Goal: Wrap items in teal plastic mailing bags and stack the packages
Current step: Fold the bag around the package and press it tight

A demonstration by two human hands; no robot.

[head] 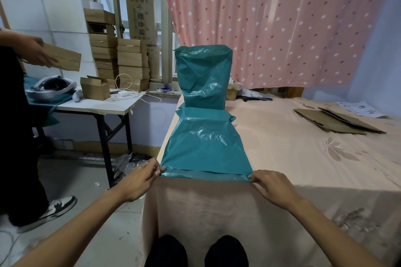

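Note:
A teal mailing bag (206,143) lies on the bed with a boxy item bulging inside its far half. Its open flap end faces me, showing a shiny adhesive strip (206,174). My left hand (141,178) pinches the flap's left corner and my right hand (269,184) pinches the right corner. Behind the bag, a tall stack of wrapped teal packages (204,76) stands upright near the bed's far edge.
The bed (303,158) has a peach sheet and flattened cardboard (338,121) at the right. At left, a white folding table (97,104) carries small cardboard boxes (121,60), a headset and cables. Another person (19,136) stands left holding a box.

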